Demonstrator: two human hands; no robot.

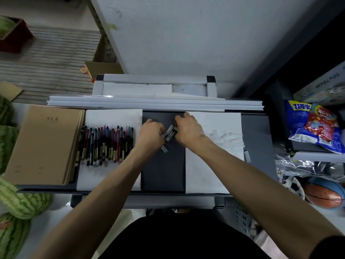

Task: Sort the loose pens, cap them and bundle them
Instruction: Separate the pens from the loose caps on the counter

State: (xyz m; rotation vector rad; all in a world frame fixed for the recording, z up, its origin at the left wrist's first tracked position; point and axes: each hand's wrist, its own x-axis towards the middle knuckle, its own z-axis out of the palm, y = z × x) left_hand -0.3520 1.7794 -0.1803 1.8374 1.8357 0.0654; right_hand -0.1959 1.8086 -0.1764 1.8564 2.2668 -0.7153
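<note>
Several uncapped pens (106, 144) lie side by side on a white sheet (104, 176) at the left of the dark desk (163, 171), tips pointing away from me. Clear pen caps (226, 140) are heaped on another white sheet (209, 171) at the right. Over the dark strip between the sheets, my left hand (150, 134) and my right hand (189, 128) together grip a small bunch of capped pens (169, 134). One end of the bunch sticks out below my left hand. Whether anything binds the bunch is hidden by my fingers.
A stack of brown notebooks (44, 143) lies left of the pens. Long white strips (155, 104) run along the desk's far edge. Snack bags (313, 126) sit on a shelf at right, balls (323, 195) below them. Watermelons (22, 200) lie on the floor at left.
</note>
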